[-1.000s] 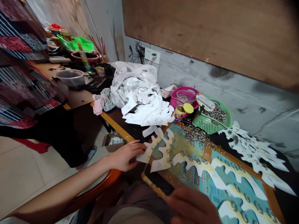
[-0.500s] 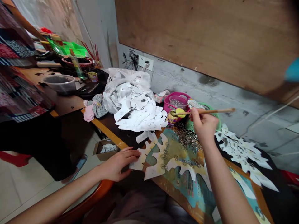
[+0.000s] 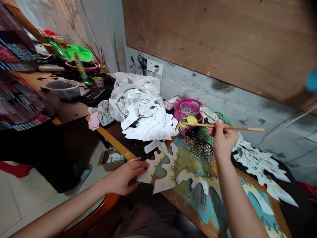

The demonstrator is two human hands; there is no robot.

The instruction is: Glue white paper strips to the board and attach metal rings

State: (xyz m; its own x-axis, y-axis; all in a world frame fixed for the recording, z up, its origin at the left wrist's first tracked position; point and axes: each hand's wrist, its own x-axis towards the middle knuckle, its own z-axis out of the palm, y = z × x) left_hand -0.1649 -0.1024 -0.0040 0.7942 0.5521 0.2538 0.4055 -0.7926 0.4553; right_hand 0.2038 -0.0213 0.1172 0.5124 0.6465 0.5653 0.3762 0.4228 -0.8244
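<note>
My right hand (image 3: 223, 141) pinches a thin wooden stick (image 3: 250, 129), possibly a brush handle. It lies nearly level, with its far end at the mouth of a small yellow can (image 3: 182, 129) whose lid is up. On the near table edge, my left hand (image 3: 125, 176) rests with fingers stretched out on a white cut-out piece (image 3: 147, 173). Beside that lies another scalloped cut-out (image 3: 165, 185) with metal rings along its edge. A third curved cut-out (image 3: 201, 183) with rings lies on the stained blue-green board (image 3: 187, 195). Loose metal rings (image 3: 201, 147) are heaped behind it.
A large heap of white cut-outs (image 3: 151, 122) fills the back. Pink (image 3: 177, 107) and green baskets (image 3: 206, 137) stand by the wall. More cut-outs (image 3: 262, 167) lie at right. Another person (image 3: 22, 96) stands at left near a plastic tub (image 3: 63, 89).
My right hand has moved right with the stick, and more of the stick shows between the can and my fingers. My left hand has stayed almost in place.
</note>
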